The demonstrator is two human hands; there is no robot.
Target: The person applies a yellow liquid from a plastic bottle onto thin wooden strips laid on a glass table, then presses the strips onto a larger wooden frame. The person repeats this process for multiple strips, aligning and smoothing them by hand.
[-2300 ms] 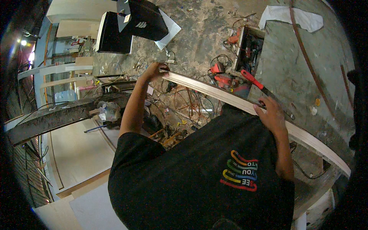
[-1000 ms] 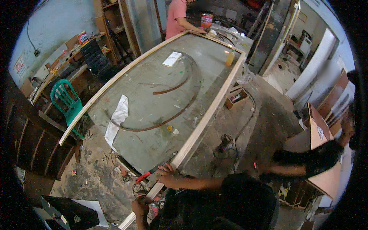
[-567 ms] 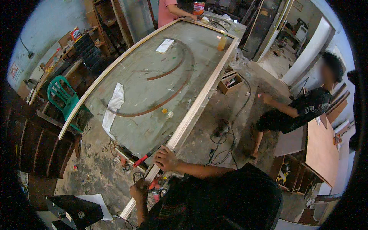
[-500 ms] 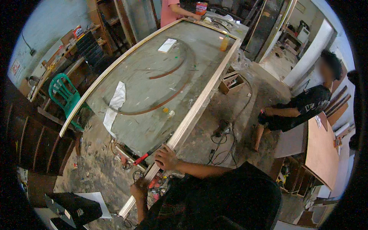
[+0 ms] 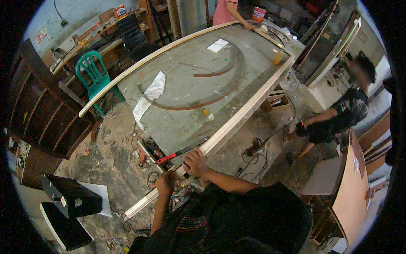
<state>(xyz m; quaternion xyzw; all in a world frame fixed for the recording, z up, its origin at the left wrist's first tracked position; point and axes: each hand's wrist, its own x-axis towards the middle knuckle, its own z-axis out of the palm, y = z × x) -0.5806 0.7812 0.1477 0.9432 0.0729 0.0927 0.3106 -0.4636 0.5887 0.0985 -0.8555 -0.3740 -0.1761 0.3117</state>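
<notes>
A long pale wooden frame [image 5: 230, 124], with two long sides joined by a far end piece, lies across the grey tabletop [image 5: 177, 122]. My left hand [image 5: 165, 183] is wrapped round the right-hand beam, close to its near end. Just ahead of it, my right hand [image 5: 195, 162] grips the same beam, fingers bent over the top. Next to my right hand, a red-handled saw [image 5: 168, 158] rests at the table's near edge. At the far end, a co-worker's hand [image 5: 248, 26] is at the frame's end piece.
A brown curved strip [image 5: 198, 105], a white cloth-like piece [image 5: 150, 98], a white tile-like block [image 5: 218, 45] and a yellowish bottle [image 5: 278, 57] lie or stand on the table. A green chair [image 5: 94, 76] stands left, another person [image 5: 338, 118] right. Cables [image 5: 251, 158] cross the floor.
The whole view has shifted, so the table and frame appear farther right. My hands keep their grip on the beam. The far co-worker's hand has come down onto the frame's end.
</notes>
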